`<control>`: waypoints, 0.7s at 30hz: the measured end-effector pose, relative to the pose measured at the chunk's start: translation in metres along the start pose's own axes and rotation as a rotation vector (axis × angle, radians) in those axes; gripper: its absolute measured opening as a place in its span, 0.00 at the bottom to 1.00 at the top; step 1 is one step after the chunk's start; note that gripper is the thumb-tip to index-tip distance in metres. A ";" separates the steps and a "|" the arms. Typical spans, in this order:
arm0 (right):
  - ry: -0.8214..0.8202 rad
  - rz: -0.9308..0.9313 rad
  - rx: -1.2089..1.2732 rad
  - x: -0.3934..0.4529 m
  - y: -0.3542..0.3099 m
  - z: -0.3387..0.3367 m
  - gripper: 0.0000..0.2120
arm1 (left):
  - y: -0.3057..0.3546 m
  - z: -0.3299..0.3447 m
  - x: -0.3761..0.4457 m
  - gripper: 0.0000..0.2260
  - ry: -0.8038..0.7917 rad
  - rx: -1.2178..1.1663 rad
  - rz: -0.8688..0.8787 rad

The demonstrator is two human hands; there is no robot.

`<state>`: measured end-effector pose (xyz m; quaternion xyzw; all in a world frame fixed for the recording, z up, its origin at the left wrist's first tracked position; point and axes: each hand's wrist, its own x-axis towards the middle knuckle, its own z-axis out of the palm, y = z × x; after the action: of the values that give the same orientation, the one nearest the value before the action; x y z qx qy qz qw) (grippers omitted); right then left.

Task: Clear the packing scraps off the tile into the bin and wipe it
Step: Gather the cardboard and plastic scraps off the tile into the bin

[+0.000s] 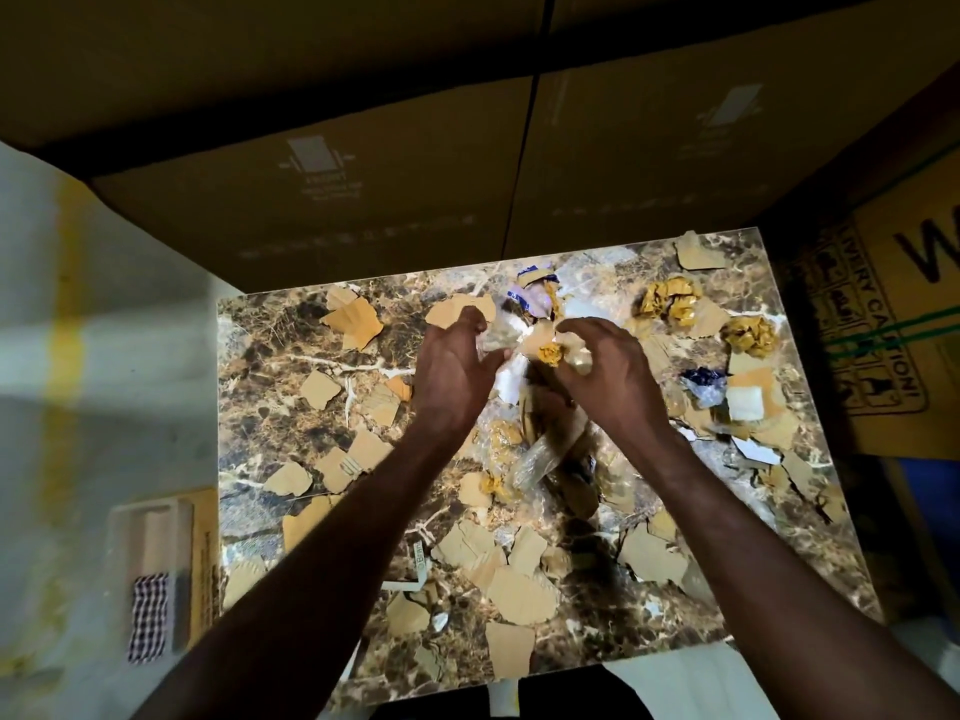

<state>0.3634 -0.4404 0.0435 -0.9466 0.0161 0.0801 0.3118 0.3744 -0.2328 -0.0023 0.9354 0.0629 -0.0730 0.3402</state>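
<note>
My left hand [451, 366] and right hand [605, 374] curl around a bundle of crinkled plastic and torn brown cardboard scraps [530, 350] above the glossy brown marble-patterned tile [270, 356]; I should squeeze tight before lifting.

Two bare forearms reach into view from the bottom edge, each ending in a bare hand: the left hand [451, 374] and the right hand [608, 379]. No sleeves, gloves, watch, rings or bracelets show anywhere from fingers to elbows. The forearms look lean, narrowing toward the wrists. Fingernails cannot be made out in the dim, blurred light.
</note>
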 end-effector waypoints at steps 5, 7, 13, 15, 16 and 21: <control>0.015 0.089 0.149 -0.077 0.001 -0.023 0.24 | 0.018 -0.029 -0.078 0.20 -0.042 -0.154 -0.066; 0.005 0.128 0.189 -0.113 0.005 -0.019 0.26 | 0.016 -0.028 -0.113 0.20 -0.075 -0.181 -0.008; -0.077 0.139 0.201 -0.183 0.027 0.033 0.26 | -0.013 0.018 -0.172 0.14 -0.171 0.058 0.193; -0.074 0.164 0.172 -0.188 0.038 0.053 0.25 | -0.020 0.030 -0.173 0.11 -0.187 0.091 0.215; -0.071 0.174 0.153 -0.189 0.042 0.061 0.25 | -0.022 0.035 -0.171 0.11 -0.201 0.102 0.221; -0.066 0.165 0.088 -0.181 0.057 0.086 0.27 | -0.026 0.042 -0.153 0.11 -0.207 0.224 0.246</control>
<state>0.1681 -0.4388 -0.0286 -0.9243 0.0871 0.1359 0.3458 0.2155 -0.2506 -0.0232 0.9556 -0.0958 -0.1333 0.2448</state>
